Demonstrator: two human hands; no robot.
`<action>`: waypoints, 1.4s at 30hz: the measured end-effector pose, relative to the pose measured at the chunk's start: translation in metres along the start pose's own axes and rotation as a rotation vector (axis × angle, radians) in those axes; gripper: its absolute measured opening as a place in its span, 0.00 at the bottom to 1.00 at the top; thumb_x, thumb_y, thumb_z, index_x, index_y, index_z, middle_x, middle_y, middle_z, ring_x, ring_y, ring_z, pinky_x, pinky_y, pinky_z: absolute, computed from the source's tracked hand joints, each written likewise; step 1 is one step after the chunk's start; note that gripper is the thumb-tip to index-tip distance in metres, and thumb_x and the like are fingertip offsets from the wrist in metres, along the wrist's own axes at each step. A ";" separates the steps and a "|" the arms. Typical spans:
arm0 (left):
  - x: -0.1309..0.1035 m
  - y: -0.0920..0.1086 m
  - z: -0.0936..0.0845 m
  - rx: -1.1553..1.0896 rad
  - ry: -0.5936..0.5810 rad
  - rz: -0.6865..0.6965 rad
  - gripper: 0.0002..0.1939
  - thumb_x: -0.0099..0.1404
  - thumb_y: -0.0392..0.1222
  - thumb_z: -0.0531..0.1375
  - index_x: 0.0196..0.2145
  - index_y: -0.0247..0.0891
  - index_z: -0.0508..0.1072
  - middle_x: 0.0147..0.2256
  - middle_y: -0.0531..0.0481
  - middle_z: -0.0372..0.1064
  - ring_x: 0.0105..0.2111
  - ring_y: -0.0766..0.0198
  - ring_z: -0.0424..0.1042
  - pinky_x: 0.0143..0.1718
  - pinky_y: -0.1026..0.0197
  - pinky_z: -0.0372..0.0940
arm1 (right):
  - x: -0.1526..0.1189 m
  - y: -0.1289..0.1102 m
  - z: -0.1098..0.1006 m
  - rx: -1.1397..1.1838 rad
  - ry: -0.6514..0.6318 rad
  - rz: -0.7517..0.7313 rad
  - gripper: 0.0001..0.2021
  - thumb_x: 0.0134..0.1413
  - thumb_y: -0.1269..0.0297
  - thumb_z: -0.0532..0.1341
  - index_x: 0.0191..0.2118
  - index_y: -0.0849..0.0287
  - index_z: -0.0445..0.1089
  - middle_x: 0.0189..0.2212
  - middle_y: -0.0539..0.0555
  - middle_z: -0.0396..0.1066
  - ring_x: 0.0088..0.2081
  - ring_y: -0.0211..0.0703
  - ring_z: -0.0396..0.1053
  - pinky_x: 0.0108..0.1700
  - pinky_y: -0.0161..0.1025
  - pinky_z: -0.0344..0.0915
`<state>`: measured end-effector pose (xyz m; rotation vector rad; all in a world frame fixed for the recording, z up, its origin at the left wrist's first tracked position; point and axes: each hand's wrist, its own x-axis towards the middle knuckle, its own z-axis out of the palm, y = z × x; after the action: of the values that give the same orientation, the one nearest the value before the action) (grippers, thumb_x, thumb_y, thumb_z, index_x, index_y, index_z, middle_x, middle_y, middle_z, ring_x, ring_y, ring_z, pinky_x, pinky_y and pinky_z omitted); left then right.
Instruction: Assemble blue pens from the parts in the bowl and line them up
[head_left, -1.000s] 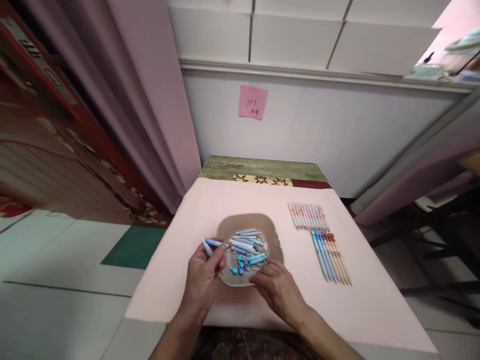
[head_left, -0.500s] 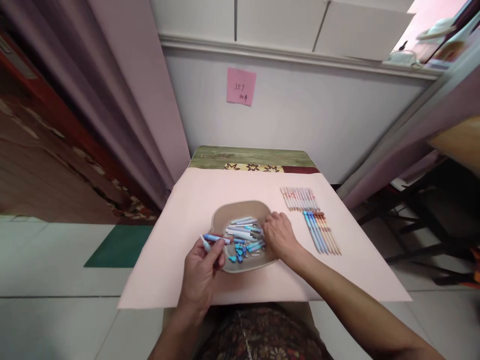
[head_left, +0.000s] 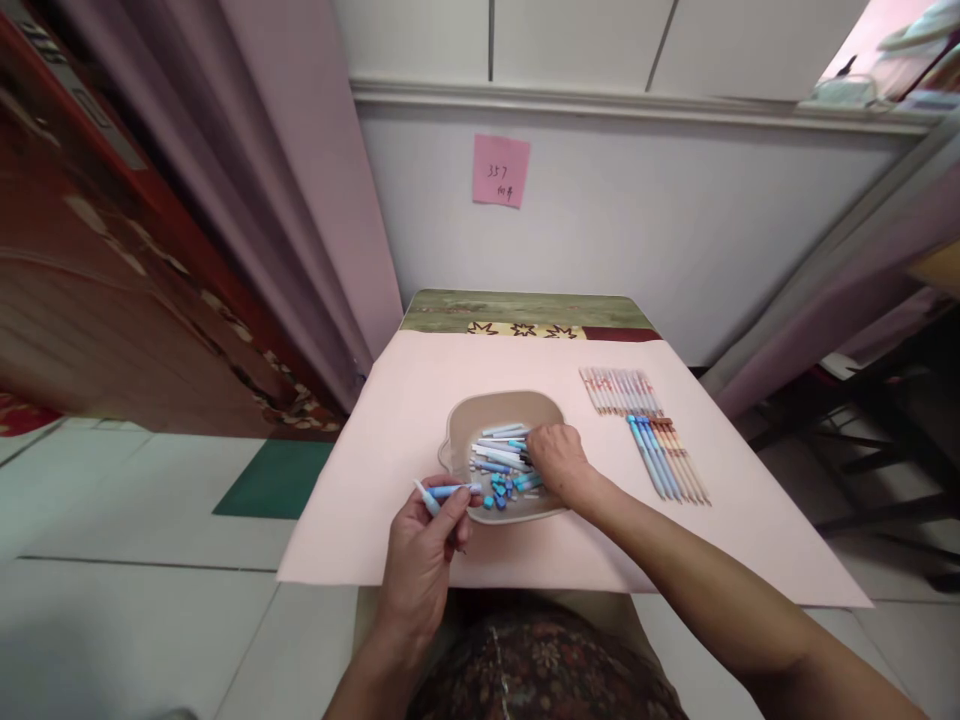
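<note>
My left hand is closed at the near left edge of a beige basin. It holds a blue pen barrel and a pale blue pen part with a white tip. My right hand reaches over the basin's right side, fingers bent down among the pen parts. Its fingertips are hidden, and I cannot make out what they hold. In the basin lie white and blue pen tubes and several small blue block-shaped pieces.
Right of the basin, a row of pale patterned pens lies behind another row of blue pens and brown-topped pens. A pink cover spreads over the table. A white wall with a pink note rises behind it.
The view has shifted, so everything on the table sits further right. My right hand still works in the basin. My left hand keeps the pen parts, the barrel now lying nearer the basin's rim.
</note>
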<state>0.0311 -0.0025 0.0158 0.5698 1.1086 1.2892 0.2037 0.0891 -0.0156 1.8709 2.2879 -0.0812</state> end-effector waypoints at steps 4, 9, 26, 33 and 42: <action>-0.004 0.002 0.005 -0.035 -0.028 -0.021 0.17 0.48 0.40 0.69 0.35 0.35 0.70 0.28 0.49 0.73 0.18 0.75 0.60 0.20 0.69 0.54 | -0.005 0.000 -0.007 0.038 0.023 0.019 0.09 0.57 0.76 0.56 0.39 0.67 0.73 0.33 0.67 0.76 0.37 0.52 0.75 0.35 0.39 0.65; -0.005 0.001 0.008 -0.022 -0.060 -0.007 0.16 0.50 0.39 0.68 0.35 0.35 0.70 0.30 0.48 0.74 0.18 0.76 0.59 0.20 0.70 0.54 | -0.028 0.015 -0.024 0.179 0.138 0.062 0.10 0.57 0.75 0.55 0.40 0.61 0.73 0.33 0.61 0.77 0.36 0.51 0.75 0.36 0.41 0.66; -0.009 -0.013 0.022 0.089 -0.079 0.036 0.14 0.51 0.41 0.68 0.35 0.36 0.71 0.23 0.54 0.69 0.18 0.74 0.58 0.20 0.69 0.52 | -0.090 0.012 -0.039 1.261 0.231 -0.175 0.06 0.54 0.60 0.63 0.33 0.55 0.75 0.23 0.49 0.72 0.26 0.39 0.66 0.28 0.35 0.61; -0.011 -0.015 0.021 0.123 -0.106 0.025 0.13 0.53 0.41 0.67 0.35 0.37 0.71 0.29 0.49 0.74 0.19 0.74 0.58 0.20 0.69 0.52 | -0.094 0.012 -0.042 1.108 0.332 -0.200 0.04 0.54 0.63 0.63 0.33 0.54 0.75 0.24 0.49 0.74 0.25 0.39 0.68 0.28 0.35 0.63; -0.010 -0.017 0.011 0.278 -0.166 -0.011 0.13 0.50 0.46 0.69 0.31 0.36 0.77 0.18 0.58 0.61 0.18 0.74 0.53 0.20 0.68 0.49 | -0.092 0.007 -0.040 1.591 0.094 -0.176 0.10 0.47 0.59 0.68 0.32 0.60 0.74 0.26 0.51 0.75 0.28 0.38 0.70 0.30 0.33 0.67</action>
<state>0.0497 -0.0132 0.0086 0.8605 1.1570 1.0641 0.2234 0.0076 0.0401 1.9614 2.5162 -2.4250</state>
